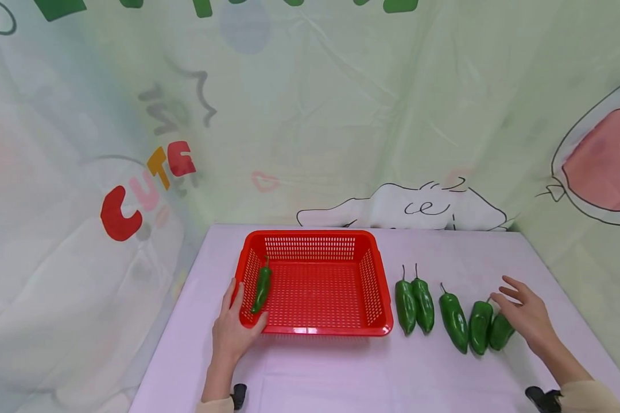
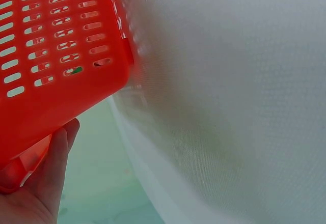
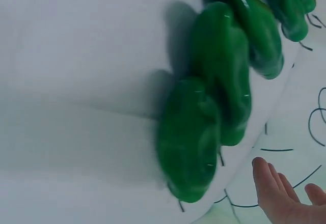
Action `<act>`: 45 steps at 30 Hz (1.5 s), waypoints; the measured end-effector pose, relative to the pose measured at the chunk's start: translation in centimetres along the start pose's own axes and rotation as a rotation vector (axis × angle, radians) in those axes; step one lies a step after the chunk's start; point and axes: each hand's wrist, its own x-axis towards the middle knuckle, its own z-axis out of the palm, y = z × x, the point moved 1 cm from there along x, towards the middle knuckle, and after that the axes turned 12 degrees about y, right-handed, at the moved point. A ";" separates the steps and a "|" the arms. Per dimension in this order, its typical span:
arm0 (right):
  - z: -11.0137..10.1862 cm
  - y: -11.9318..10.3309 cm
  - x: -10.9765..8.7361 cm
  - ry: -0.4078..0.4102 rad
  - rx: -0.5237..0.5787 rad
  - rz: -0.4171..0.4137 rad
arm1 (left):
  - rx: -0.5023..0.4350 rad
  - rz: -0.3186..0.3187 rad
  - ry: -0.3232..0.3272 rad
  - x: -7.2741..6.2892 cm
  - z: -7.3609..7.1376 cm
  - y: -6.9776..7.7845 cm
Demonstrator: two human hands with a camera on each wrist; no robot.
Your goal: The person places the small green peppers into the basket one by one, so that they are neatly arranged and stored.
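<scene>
My left hand (image 1: 233, 335) grips the front left corner of a red plastic basket (image 1: 326, 330), thumb over the front rim and fingers along the left side. In the left wrist view the fingers (image 2: 60, 147) reach around the basket's edge. Inside the basket, along its left side, lies one green chili pepper (image 1: 262, 288). On the right, my right hand (image 1: 528, 312) hovers with loosely bent fingers over the rightmost green pepper (image 1: 501, 331), partly hiding it in the head view. That pepper (image 3: 188, 137) shows whole in the right wrist view, with nothing in the hand.
More green peppers lie in a row right of the basket: a close pair (image 1: 406, 307), a single pepper (image 1: 454, 321), and one pepper (image 1: 480, 327) beside the rightmost. A pale lilac cloth covers the table (image 1: 330, 378). A printed curtain (image 1: 341, 115) hangs behind and at both sides.
</scene>
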 end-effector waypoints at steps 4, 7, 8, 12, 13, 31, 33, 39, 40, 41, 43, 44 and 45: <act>-0.2 1.0 -0.1 0.040 -0.009 0.035 | 0.002 0.002 0.001 0.0 0.0 0.0; -0.4 1.7 -0.2 0.074 -0.002 0.064 | 0.004 0.005 0.002 0.0 0.0 0.0; -0.5 1.9 -0.3 0.086 0.008 0.073 | 0.003 0.006 0.003 0.0 0.0 0.0; -0.3 3.3 -0.3 0.125 0.031 0.129 | 0.005 0.009 0.007 -0.1 0.0 0.0; -0.2 3.6 -0.3 0.131 0.038 0.147 | 0.004 0.011 0.009 0.0 0.0 0.1; 1.3 4.8 0.1 0.119 0.021 0.377 | 0.002 0.015 0.016 0.0 0.2 0.0; 1.4 5.2 0.2 0.112 0.014 0.390 | 0.000 0.015 0.013 0.0 0.2 0.0; 1.8 6.1 0.5 0.096 -0.013 0.366 | 0.006 0.011 0.009 0.0 0.1 0.2; 1.8 6.2 0.6 0.091 -0.018 0.357 | 0.008 0.011 0.009 0.0 0.1 0.1; 1.9 6.2 0.6 0.088 -0.018 0.349 | 0.011 0.011 0.009 0.0 0.1 0.2; 2.0 6.2 0.8 0.082 -0.022 0.333 | 0.010 0.010 0.010 0.0 0.1 0.2; 2.1 6.3 0.8 0.076 -0.024 0.326 | 0.011 0.011 0.012 0.1 0.1 0.2; 2.1 6.3 0.9 0.071 -0.021 0.326 | 0.010 0.011 0.012 0.1 0.1 0.2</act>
